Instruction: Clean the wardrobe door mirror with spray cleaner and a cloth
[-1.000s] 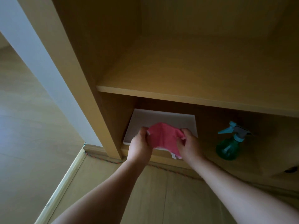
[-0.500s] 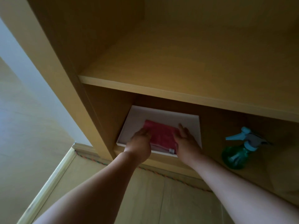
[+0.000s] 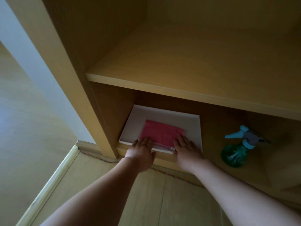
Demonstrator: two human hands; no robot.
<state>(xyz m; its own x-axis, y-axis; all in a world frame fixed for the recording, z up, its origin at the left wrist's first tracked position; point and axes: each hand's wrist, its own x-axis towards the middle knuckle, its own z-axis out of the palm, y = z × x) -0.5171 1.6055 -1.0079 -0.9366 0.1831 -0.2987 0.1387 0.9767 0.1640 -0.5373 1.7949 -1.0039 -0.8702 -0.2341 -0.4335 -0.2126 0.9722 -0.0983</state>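
A folded pink cloth (image 3: 160, 133) lies flat on a white tray (image 3: 192, 128) in the bottom compartment of a wooden wardrobe. My left hand (image 3: 142, 151) lies flat with straight fingers, its fingertips at the cloth's near left corner. My right hand (image 3: 187, 148) lies flat too, fingertips at the cloth's near right edge. A green spray bottle (image 3: 234, 154) with a light blue trigger head stands to the right of the tray in the same compartment. No mirror is in view.
A wooden shelf (image 3: 187, 92) runs just above the bottom compartment. The wardrobe's side panel (image 3: 78, 82) stands to the left, with a pale wall and wooden floor (image 3: 146, 201) beyond. A red-green cord runs along the wardrobe's base.
The cloth was held bunched between both hands above the tray. It now lies folded flat on the tray, and both hands have opened and lie flat at its near edge.
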